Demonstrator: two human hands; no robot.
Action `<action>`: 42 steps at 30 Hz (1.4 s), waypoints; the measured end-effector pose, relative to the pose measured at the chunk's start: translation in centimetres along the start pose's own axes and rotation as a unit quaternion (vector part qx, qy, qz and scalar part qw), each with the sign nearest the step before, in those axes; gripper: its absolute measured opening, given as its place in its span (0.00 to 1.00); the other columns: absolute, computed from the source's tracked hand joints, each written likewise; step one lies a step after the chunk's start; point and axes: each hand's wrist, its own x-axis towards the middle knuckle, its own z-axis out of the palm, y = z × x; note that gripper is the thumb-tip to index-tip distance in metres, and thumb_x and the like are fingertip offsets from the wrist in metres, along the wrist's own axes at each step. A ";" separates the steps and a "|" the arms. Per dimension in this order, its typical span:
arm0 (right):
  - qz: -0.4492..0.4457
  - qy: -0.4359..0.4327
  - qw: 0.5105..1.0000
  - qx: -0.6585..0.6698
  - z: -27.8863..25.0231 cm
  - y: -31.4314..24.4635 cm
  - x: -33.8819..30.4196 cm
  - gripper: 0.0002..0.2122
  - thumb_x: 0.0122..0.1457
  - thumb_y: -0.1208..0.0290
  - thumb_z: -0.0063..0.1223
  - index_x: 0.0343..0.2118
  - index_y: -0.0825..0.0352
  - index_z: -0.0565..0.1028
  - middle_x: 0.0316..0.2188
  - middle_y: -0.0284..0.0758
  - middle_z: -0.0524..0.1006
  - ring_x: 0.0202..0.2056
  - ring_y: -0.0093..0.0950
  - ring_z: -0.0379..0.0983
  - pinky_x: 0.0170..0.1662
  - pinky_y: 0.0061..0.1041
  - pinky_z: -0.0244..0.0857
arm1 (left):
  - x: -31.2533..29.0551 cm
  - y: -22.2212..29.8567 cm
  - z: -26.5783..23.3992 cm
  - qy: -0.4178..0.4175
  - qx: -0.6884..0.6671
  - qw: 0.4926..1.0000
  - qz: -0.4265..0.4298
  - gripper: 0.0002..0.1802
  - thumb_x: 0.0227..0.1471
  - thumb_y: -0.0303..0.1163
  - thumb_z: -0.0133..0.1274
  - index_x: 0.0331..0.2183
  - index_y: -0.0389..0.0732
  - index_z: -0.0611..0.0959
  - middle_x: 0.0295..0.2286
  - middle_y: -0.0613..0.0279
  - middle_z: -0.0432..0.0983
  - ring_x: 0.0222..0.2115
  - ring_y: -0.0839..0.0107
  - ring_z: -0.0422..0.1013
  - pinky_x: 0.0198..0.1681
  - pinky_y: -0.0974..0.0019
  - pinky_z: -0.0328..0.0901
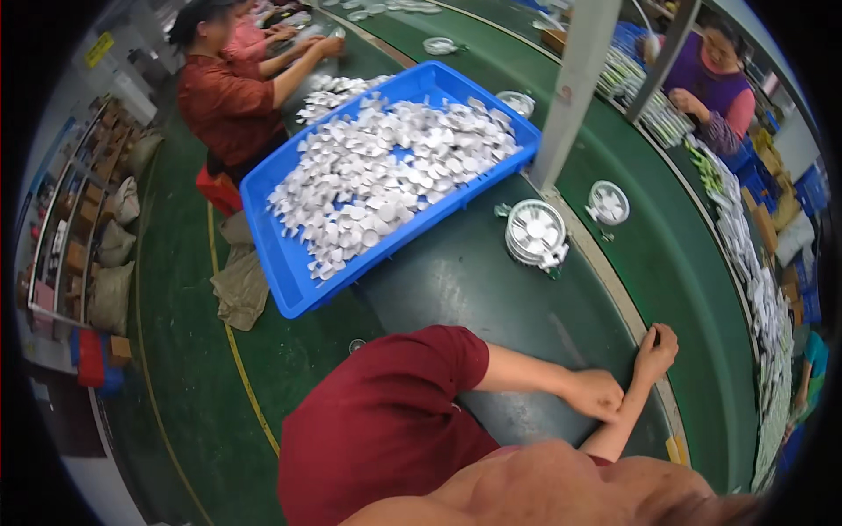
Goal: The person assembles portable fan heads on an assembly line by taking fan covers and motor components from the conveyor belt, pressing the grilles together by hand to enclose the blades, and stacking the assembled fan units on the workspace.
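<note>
My left hand (pixel 596 394), fingers curled in, rests against my right forearm (pixel 617 430) just below the wrist; no object shows in it. My right hand (pixel 656 352) lies at the edge of the green conveyor belt (pixel 702 386), its fingers loosely bent inward and holding nothing visible. Beyond my hands, on the dark work table (pixel 456 280), stands a stack of round clear plastic tubs (pixel 535 232) with small white parts in the top one. A similar tub (pixel 608 203) with white pieces sits on the belt.
A large blue crate (pixel 272 263) full of small white cup-like parts slants across the table's far left. A pale metal post (pixel 574 96) rises beside the tubs. Co-workers in a rust-coloured shirt (pixel 224 96) and a purple vest (pixel 710 74) handle parts farther off. White packets (pixel 754 263) line the belt's right side.
</note>
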 end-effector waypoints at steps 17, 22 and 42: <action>0.027 0.041 0.999 0.007 -0.3 -0.7 0.3 0.04 0.49 0.73 0.56 0.28 0.64 0.78 0.35 0.35 0.77 0.37 0.37 0.71 0.42 0.35 0.64 | -9.8 2.3 -20.2 0.168 0.036 0.925 -0.340 0.16 0.60 0.40 0.45 0.32 0.36 0.79 0.30 0.64 0.77 0.31 0.78 0.71 0.33 0.73 0.67; 0.026 0.050 0.998 0.006 -0.3 -0.5 0.0 0.04 0.49 0.73 0.56 0.28 0.64 0.78 0.34 0.34 0.77 0.37 0.37 0.71 0.41 0.35 0.64 | -10.2 2.6 -21.6 0.189 0.053 0.914 -0.356 0.19 0.60 0.42 0.44 0.34 0.35 0.78 0.31 0.63 0.76 0.30 0.78 0.71 0.33 0.73 0.68; 0.071 0.053 0.996 0.013 0.3 -0.4 -0.3 0.04 0.47 0.72 0.57 0.28 0.62 0.78 0.34 0.32 0.75 0.41 0.35 0.68 0.49 0.37 0.57 | 9.0 -4.9 -17.6 0.132 0.453 0.837 -0.277 0.53 0.35 0.46 0.67 0.59 0.53 0.57 0.60 0.47 0.44 0.62 0.46 0.41 0.56 0.29 0.42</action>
